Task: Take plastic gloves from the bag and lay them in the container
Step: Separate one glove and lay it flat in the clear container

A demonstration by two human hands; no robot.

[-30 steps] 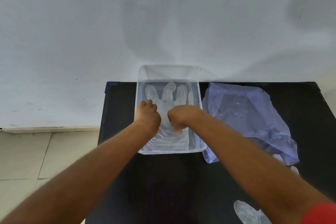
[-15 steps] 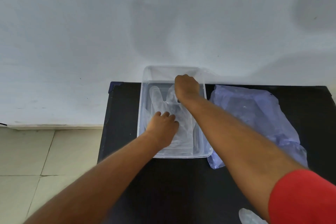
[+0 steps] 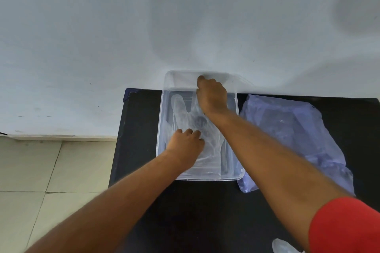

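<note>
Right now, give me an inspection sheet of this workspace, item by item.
Surface: black table, set against a pale wall.
Job's things: clear container with a plastic glove spread flat inside; bluish bag lies to its right, touching it.
Clutter: another glove at the near table edge.
Hands: left hand presses the glove's cuff end; right hand is at its finger end; grip unclear.
Cables: nothing seen.
Surroundings: tiled floor to the left.

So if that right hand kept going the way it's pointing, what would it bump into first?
Probably the far wall of the clear container: the right hand points away from the person, fingertips already near that end. Just beyond stands the white wall. Depth is hard to judge.
</note>
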